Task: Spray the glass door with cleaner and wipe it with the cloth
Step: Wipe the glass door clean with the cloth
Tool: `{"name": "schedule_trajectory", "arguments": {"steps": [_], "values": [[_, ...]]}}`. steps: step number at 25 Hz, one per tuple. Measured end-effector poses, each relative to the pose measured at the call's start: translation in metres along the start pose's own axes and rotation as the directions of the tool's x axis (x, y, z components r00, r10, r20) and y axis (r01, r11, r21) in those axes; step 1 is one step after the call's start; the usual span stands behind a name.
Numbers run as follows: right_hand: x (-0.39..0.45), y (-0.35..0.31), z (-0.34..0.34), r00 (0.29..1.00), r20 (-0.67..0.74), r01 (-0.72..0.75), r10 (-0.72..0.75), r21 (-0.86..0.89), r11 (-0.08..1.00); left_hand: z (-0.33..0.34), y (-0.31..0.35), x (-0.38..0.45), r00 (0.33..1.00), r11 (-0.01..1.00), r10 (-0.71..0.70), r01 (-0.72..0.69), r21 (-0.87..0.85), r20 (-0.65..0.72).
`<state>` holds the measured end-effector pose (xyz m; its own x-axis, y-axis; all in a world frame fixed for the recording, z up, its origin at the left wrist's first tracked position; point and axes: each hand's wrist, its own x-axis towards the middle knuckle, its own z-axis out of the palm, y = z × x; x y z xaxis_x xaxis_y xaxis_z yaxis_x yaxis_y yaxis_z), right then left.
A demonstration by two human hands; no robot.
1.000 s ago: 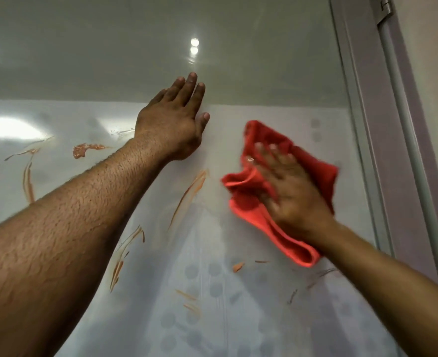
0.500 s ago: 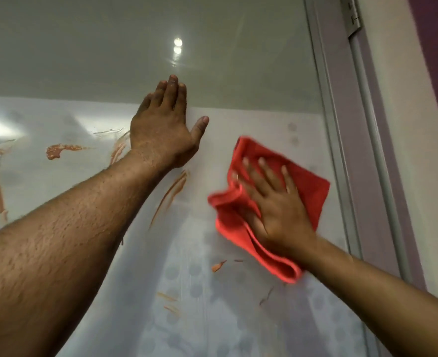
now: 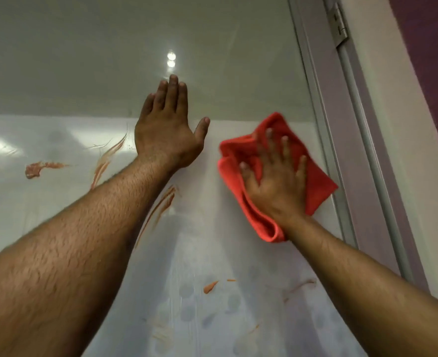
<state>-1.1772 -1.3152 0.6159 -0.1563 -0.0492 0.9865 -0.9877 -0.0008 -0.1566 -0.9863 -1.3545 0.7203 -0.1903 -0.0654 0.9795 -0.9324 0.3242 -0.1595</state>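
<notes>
The glass door point(image 3: 212, 73) fills the view, marked with orange-brown smears point(image 3: 45, 167) on the left, middle and lower part. My left hand point(image 3: 166, 132) lies flat against the glass with its fingers straight and pointing up. A red cloth point(image 3: 318, 184) is spread on the glass near the door's right edge. My right hand point(image 3: 277, 181) presses it flat with spread, straight fingers. No spray bottle is in view.
The door's grey metal frame point(image 3: 341, 150) runs down the right side, with a hinge point(image 3: 339, 24) near the top. Beyond it are a white wall strip point(image 3: 406, 163) and a purple wall point(image 3: 434, 60). Ceiling lights reflect in the glass point(image 3: 171, 59).
My right hand has carried the red cloth up and right toward the frame. My left hand has stayed flat on the glass. The view has swung a little to the right.
</notes>
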Motion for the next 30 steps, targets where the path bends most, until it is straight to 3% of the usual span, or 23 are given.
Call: {"name": "schedule_trajectory", "arguments": {"steps": [2, 4, 5, 6, 7, 8, 9, 11, 13, 14, 15, 16, 18, 20, 21, 23, 26, 27, 28, 30], "values": [[-0.045, 0.011, 0.0, 0.923, 0.073, 0.382, -0.379, -0.037, 0.923, -0.001, -0.001, -0.001, 1.0, 1.0, 0.004, -0.004, 0.0, 0.019], [-0.058, 0.06, -0.004, 0.831, 0.126, 0.55, -0.542, -0.042, 0.834, 0.0, -0.003, 0.0, 0.999, 1.0, 0.008, -0.008, 0.011, 0.031], [-0.045, 0.082, -0.006, 0.88, 0.089, 0.469, -0.467, -0.002, 0.883, 0.0, -0.004, 0.001, 0.999, 1.0, 0.011, -0.012, 0.013, 0.037], [-0.026, 0.096, -0.008, 0.959, 0.023, 0.28, -0.281, 0.04, 0.959, -0.001, -0.004, 0.001, 0.999, 1.0, 0.017, -0.018, 0.014, 0.04], [-0.007, 0.096, -0.01, 0.996, -0.059, 0.068, -0.064, 0.062, 0.996, -0.001, -0.004, 0.001, 0.999, 1.0, 0.023, -0.024, 0.012, 0.043], [0.005, 0.082, -0.008, 0.99, -0.099, -0.096, 0.104, 0.082, 0.992, -0.001, -0.003, 0.001, 0.999, 0.999, 0.03, -0.031, 0.011, 0.044], [0.004, 0.062, -0.002, 0.984, -0.114, -0.123, 0.135, 0.108, 0.987, -0.001, -0.003, 0.0, 0.998, 0.999, 0.037, -0.037, 0.011, 0.046], [-0.038, 0.022, 0.006, 0.986, -0.048, 0.167, -0.163, 0.119, 0.979, 0.001, -0.004, 0.0, 0.998, 0.999, 0.042, -0.043, 0.012, 0.038], [-0.105, 0.023, 0.005, 0.83, 0.116, 0.534, -0.546, 0.12, 0.837, 0.0, -0.006, 0.0, 0.998, 0.999, 0.049, -0.05, 0.008, 0.03], [-0.125, 0.044, -0.001, 0.753, 0.156, 0.628, -0.639, 0.118, 0.769, 0.0, -0.006, -0.001, 0.998, 0.998, 0.055, -0.055, 0.006, 0.031], [-0.131, 0.068, -0.003, 0.74, 0.142, 0.647, -0.657, 0.117, 0.754, 0.0, -0.005, -0.001, 0.998, 0.998, 0.059, -0.06, 0.008, 0.028], [-0.126, 0.09, -0.004, 0.811, 0.106, 0.565, -0.576, 0.116, 0.817, 0.001, -0.006, -0.001, 0.998, 0.998, 0.057, -0.058, 0.012, 0.021], [-0.094, 0.11, -0.007, 0.978, -0.012, 0.207, -0.207, 0.11, 0.972, 0.002, -0.006, -0.002, 0.999, 0.999, 0.051, -0.051, 0.014, 0.011], [-0.072, 0.09, 0.0, 0.992, -0.129, 0.02, -0.007, 0.1, 0.995, 0.003, -0.004, -0.003, 0.999, 0.999, 0.047, -0.047, 0.01, 0.001], [-0.08, 0.07, 0.005, 0.99, -0.141, 0.039, -0.022, 0.122, 0.992, 0.003, -0.002, -0.004, 0.999, 0.999, 0.045, -0.045, 0.004, 0.0], [-0.131, 0.043, 0.009, 0.973, -0.009, 0.228, -0.23, 0.142, 0.963, 0.002, -0.001, -0.005, 0.999, 0.999, 0.039, -0.039, 0.005, 0.001], [-0.209, 0.068, -0.007, 0.791, 0.214, 0.565, -0.573, 0.107, 0.818, -0.002, -0.002, -0.008, 0.998, 0.999, 0.05, -0.05, 0.001, 0.025], [-0.207, 0.082, -0.012, 0.785, 0.224, 0.569, -0.578, 0.11, 0.815, -0.002, -0.003, -0.01, 0.998, 0.999, 0.052, -0.052, -0.004, 0.032], [-0.192, 0.089, -0.01, 0.848, 0.185, 0.485, -0.497, 0.109, 0.867, -0.002, -0.003, -0.012, 0.998, 0.999, 0.054, -0.054, 0.001, 0.031], [-0.141, 0.076, -0.004, 0.991, 0.015, 0.129, -0.132, 0.114, 0.985, 0.0, -0.003, -0.016, 0.997, 0.997, 0.081, -0.081, -0.008, 0.007]]}}
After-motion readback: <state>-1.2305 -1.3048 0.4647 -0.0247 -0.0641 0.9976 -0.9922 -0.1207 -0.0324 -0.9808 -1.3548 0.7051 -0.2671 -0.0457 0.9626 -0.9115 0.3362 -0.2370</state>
